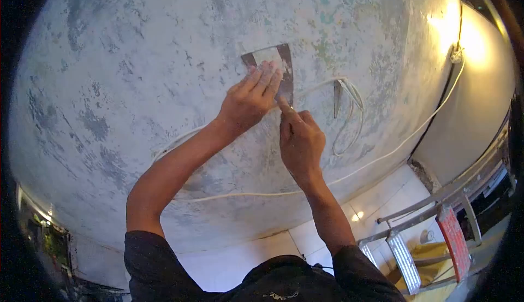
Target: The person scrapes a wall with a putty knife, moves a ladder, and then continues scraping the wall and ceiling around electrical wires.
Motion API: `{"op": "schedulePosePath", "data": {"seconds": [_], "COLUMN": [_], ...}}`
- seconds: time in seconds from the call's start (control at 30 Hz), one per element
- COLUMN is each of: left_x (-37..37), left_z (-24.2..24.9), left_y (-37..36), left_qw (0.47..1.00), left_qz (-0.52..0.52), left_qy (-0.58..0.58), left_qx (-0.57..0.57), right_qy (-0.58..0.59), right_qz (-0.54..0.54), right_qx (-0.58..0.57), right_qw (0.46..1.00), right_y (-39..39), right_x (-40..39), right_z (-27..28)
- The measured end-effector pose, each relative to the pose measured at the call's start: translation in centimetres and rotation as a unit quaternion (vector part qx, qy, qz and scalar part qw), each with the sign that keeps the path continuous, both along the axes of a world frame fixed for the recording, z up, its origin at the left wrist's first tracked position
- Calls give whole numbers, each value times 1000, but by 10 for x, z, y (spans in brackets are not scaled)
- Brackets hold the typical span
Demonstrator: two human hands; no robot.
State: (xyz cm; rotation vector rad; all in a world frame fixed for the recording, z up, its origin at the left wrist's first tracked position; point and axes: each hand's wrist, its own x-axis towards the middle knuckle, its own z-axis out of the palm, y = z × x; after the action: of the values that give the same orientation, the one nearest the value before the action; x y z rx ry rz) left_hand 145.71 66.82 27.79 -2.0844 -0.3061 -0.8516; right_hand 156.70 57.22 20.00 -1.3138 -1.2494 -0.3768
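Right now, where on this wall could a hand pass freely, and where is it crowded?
Bare wall lies left of the left hand and above the putty knife. It is crowded right of the right hand, where the white cable loops by a bracket.

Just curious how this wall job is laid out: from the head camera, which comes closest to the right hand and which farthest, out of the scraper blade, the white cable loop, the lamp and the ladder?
From the right hand:
1. Scraper blade, just above on the wall, under the left hand.
2. White cable loop, to its right.
3. Ladder lower right and lamp upper right: too close to call.
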Motion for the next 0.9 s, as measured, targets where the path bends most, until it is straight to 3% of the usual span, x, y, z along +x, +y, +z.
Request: {"op": "schedulePosePath", "data": {"seconds": [0.1, 0.17, 0.27, 0.37, 0.47, 0.83, 0.9], "left_x": [0, -3, 2, 3, 0, -6, -3], "left_z": [-8, -8, 21, 27, -2, -13, 0], "left_y": [4, 6, 8, 2, -5, -5, 3], "left_qw": [999, 999, 1000, 999, 1000, 1000, 1000], "left_qz": [25, 19, 5, 5, 13, 6, -8], "left_qy": [7, 8, -12, -31, -24, -12, -14], "left_qx": [33, 29, 28, 21, -3, -6, 12], "right_qy": [-12, 3, -10, -22, -26, -5, 27], "right_qz": [-20, 2, -3, -16, -18, -50, -14], "right_qx": [38, -7, 46, 16, -53, -14, 0], "right_qw": [999, 1000, 999, 1000, 998, 999, 1000], "right_y": [12, 10, 22, 10, -8, 4, 4], "right_x": [-3, -7, -2, -1, -4, -20, -18], "right_z": [-14, -14, 5, 33, 14, -16, -5]}}
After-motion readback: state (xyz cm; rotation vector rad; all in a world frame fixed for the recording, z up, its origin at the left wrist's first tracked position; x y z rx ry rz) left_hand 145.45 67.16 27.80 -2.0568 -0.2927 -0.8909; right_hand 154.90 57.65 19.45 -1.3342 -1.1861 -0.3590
